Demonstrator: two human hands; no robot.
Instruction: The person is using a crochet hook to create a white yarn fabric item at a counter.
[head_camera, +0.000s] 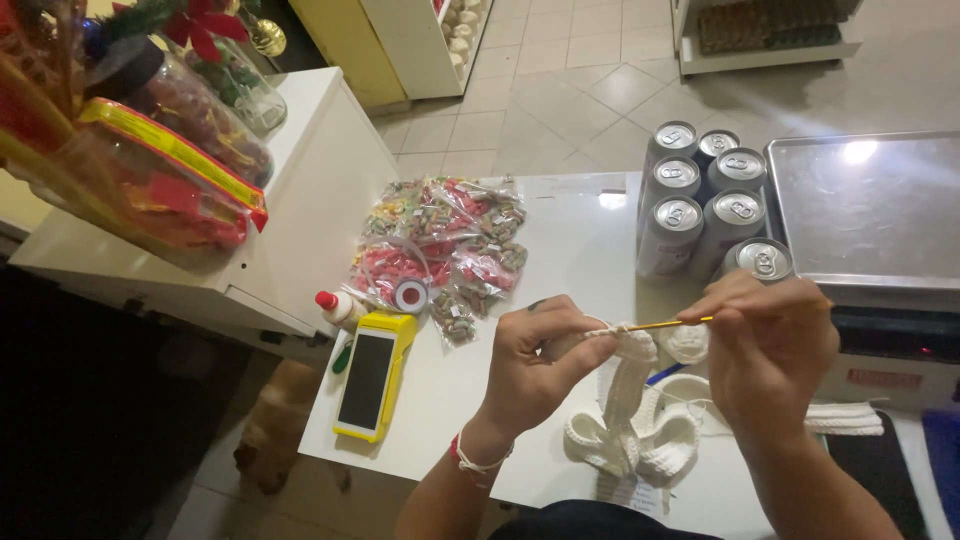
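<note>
Right hand (770, 350) hooks white crochet (635, 410) beside cans (700, 200); table edge (400, 465) near.

I hold a white crocheted piece (630, 405), thick and ribbed, its top edge pinched up between my fingers while the rest hangs down in looped, strap-like bands that curl onto the white table near its front edge. A rounder crocheted part sits at the upper right of it, just beside the working tip. The crochet hook (672, 323) is thin and golden yellow; it lies almost level, tilted slightly up to the right, with its tip pushed into the top stitches of the white piece.
</note>
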